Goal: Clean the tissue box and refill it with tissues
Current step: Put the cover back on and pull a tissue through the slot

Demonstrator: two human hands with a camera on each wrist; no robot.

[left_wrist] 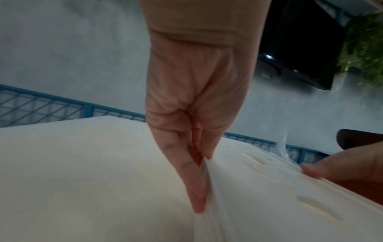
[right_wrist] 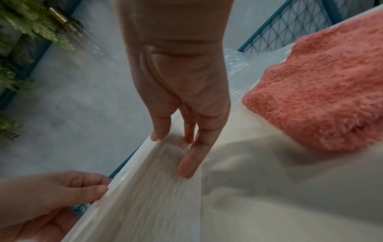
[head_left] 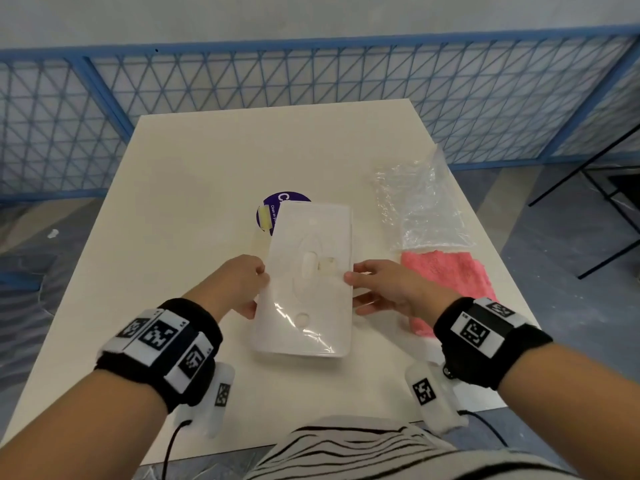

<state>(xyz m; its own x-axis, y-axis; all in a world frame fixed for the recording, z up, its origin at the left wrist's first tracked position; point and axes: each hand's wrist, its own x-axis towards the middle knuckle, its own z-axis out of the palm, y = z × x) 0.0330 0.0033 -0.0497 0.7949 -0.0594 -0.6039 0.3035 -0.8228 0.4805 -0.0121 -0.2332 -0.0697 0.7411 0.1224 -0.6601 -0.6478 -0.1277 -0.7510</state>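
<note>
A white translucent tissue box (head_left: 308, 278) with an oval slot on top is held just above the table, its long side running away from me. My left hand (head_left: 242, 282) pinches its left edge, thumb on top and fingers under. My right hand (head_left: 381, 289) pinches the right edge the same way. In the left wrist view the left hand (left_wrist: 204, 183) clamps the box (left_wrist: 269, 196) rim. In the right wrist view the right hand (right_wrist: 172, 153) holds the box (right_wrist: 145, 196) wall, where layered tissue shows through.
A pink cloth (head_left: 450, 275) lies to the right of the box, a crumpled clear plastic bag (head_left: 422, 206) behind it. A purple round sticker (head_left: 273, 206) peeks out behind the box. The cream table (head_left: 207, 168) is ringed by a blue mesh fence (head_left: 311, 81).
</note>
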